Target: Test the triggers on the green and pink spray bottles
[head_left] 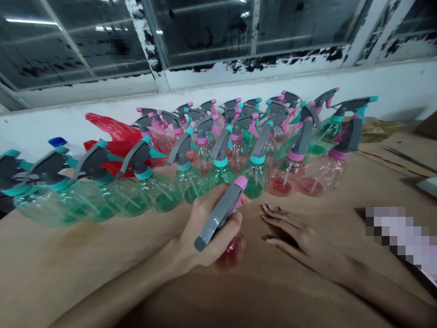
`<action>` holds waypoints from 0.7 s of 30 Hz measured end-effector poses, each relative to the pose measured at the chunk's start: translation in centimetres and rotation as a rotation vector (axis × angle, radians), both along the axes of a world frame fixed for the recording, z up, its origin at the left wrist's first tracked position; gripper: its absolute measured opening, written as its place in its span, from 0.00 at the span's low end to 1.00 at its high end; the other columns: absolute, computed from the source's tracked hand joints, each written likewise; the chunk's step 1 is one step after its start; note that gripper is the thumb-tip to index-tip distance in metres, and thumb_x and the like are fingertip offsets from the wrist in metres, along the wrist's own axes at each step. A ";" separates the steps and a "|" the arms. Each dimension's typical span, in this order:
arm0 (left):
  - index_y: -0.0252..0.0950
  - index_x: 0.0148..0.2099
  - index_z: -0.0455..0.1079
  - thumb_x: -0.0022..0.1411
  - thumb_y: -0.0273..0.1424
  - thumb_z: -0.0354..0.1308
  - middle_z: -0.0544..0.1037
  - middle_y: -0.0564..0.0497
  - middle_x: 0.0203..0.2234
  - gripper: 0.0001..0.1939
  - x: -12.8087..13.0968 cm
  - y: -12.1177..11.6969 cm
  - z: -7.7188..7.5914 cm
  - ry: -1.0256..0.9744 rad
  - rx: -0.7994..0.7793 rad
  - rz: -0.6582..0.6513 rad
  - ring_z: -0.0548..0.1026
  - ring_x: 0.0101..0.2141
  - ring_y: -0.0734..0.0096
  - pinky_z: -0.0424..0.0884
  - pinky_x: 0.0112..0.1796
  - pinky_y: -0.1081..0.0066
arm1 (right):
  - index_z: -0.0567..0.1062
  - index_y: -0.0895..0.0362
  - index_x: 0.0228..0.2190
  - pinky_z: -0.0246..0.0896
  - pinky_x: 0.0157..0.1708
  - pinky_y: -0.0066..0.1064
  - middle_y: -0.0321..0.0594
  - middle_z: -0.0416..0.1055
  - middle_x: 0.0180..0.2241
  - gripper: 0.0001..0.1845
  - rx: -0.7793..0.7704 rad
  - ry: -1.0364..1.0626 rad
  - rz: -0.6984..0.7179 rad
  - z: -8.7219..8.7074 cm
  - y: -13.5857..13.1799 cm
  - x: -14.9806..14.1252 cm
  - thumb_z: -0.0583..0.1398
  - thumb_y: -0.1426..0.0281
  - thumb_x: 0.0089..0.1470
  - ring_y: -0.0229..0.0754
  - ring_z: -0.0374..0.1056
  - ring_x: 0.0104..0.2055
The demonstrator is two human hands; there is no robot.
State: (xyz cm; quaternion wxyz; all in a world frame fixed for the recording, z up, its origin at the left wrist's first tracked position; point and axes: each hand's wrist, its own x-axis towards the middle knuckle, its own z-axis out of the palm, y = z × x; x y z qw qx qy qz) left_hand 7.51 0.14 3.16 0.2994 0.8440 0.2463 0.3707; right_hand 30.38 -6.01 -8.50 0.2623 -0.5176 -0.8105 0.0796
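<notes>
My left hand point(205, 218) is wrapped round the neck of a spray bottle point(231, 255) with a grey head and a pink nozzle. Its red lower part shows beneath my fingers, near the table top; the neck is hidden by the hand. To the right, my right hand point(297, 232) lies with fingers stretched out on the table, holding nothing. Just beyond both hands stand green spray bottles point(159, 193) with turquoise collars and pink-tinted spray bottles point(280, 180) with pink collars, in close rows.
A red plastic bag point(114, 130) lies among the bottles at the left, by a blue cap point(57, 141). Brown packaging point(378, 130), a thin red-yellow cord point(392, 161) and a blurred-out flat item point(403, 237) are on the right. A white wall point(392, 86) with windows rises behind.
</notes>
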 end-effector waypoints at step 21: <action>0.41 0.34 0.63 0.55 0.24 0.49 0.69 0.53 0.27 0.06 0.2 -0.1 -0.6 0.007 0.065 0.070 0.70 0.26 0.71 0.69 0.30 0.69 | 0.61 0.52 0.55 0.56 0.55 0.48 0.43 0.62 0.56 0.25 -0.014 0.018 -0.004 0.1 0.0 -0.1 0.55 0.62 0.56 0.47 0.55 0.59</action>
